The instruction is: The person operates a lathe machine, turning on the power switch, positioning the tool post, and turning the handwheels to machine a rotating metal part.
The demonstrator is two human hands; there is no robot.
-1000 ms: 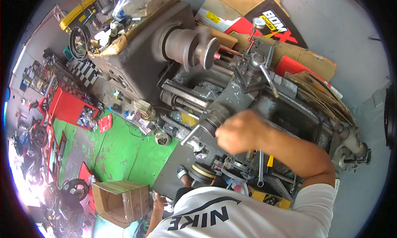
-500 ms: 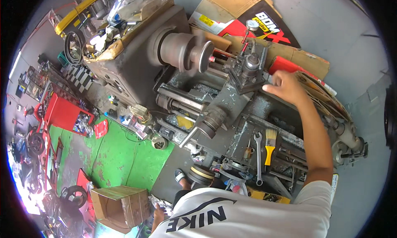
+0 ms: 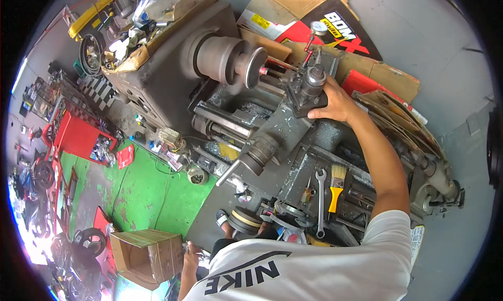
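Note:
My right hand reaches over the metal lathe and grips the tool post, thumb along its near side, the other fingers partly hidden behind it. Just left of the tool post is the lathe chuck, blurred as if spinning, with a round disc-like workpiece at its end. A dial gauge on a red-jointed arm stands behind the tool post. My left hand hangs low beside the cardboard box, its fingers curled; what they hold, if anything, I cannot make out.
A wrench and a yellow-handled brush lie on the lathe bed at the right. The carriage handle juts toward me. Cardboard sheets lean behind the lathe, and metal chips litter the bed. Green floor spreads left.
My right hand has moved left onto the tool post, its fingers now around it. My left hand has shifted slightly left and up. The view has shifted a little.

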